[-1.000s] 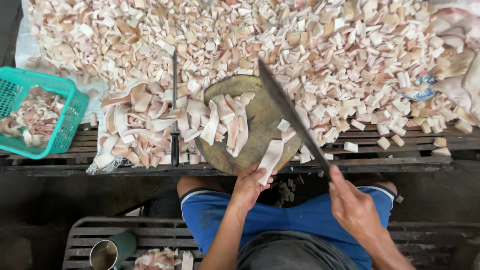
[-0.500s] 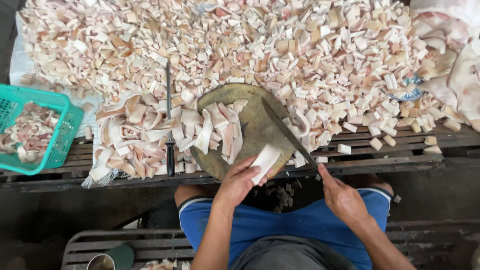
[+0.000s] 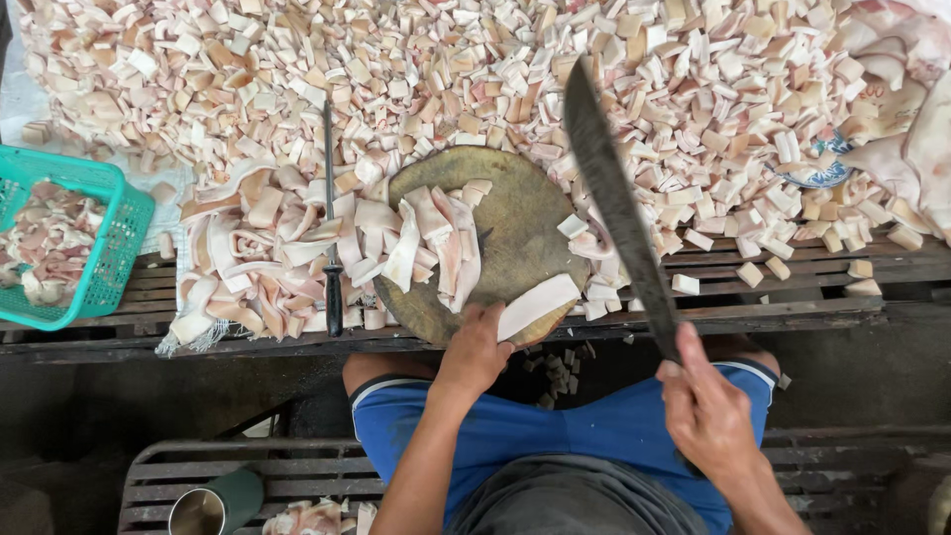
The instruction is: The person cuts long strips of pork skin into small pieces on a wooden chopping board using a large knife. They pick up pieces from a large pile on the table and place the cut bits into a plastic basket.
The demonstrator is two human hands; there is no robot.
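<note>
My right hand (image 3: pixel 705 408) grips the handle of a long dark blade (image 3: pixel 616 198), raised and tilted up over the right side of a round wooden chopping block (image 3: pixel 515 223). My left hand (image 3: pixel 477 345) presses a pale strip of pork skin (image 3: pixel 536 305) against the block's near edge. More long strips (image 3: pixel 436 243) lie piled on the block's left half. A small cut piece (image 3: pixel 572 226) sits on the block beside the blade.
A big heap of small cut pieces (image 3: pixel 475 69) covers the slatted wooden table (image 3: pixel 783 312) behind the block. A sharpening steel (image 3: pixel 332 238) lies left of the block. A teal basket (image 3: pixel 104 253) holds pieces at far left. A metal cup (image 3: pixel 203 510) stands below.
The blade came down onto the strip on the block half a second ago and has now swung back up. My left hand has stayed on the strip at the block's near edge.
</note>
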